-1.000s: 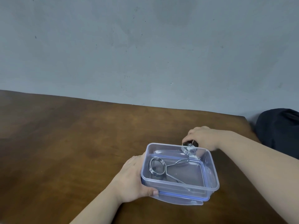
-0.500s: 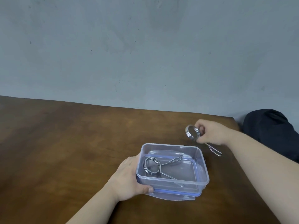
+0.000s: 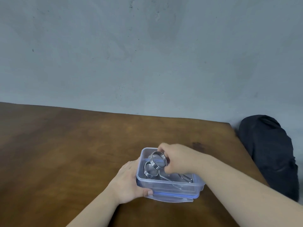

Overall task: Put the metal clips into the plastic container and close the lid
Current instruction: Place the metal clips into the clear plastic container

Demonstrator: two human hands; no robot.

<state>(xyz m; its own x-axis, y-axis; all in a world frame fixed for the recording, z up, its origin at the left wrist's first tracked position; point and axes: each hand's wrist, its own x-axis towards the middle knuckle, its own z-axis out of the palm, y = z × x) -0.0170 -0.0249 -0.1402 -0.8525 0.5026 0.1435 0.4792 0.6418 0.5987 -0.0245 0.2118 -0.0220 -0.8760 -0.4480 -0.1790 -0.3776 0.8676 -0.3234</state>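
A clear plastic container [image 3: 165,185] stands open on the wooden table, resting on its blue-rimmed lid [image 3: 173,198]. One metal spring clip [image 3: 150,171] lies inside on the bottom. My left hand [image 3: 129,182] grips the container's left wall, thumb on the front corner. My right hand [image 3: 178,158] hovers over the container and holds a second metal clip [image 3: 158,160] by its coil, the coil tilted above the first clip and its wire handles [image 3: 186,177] reaching down inside toward the right.
The brown wooden table [image 3: 73,153] stretches left and back to a grey wall [image 3: 147,54]. A dark bag or cloth bundle [image 3: 268,154] sits off the table's right edge.
My right hand has carried the second clip from behind the container's right side to above its inside. The left hand kept its grip; the view shifted.
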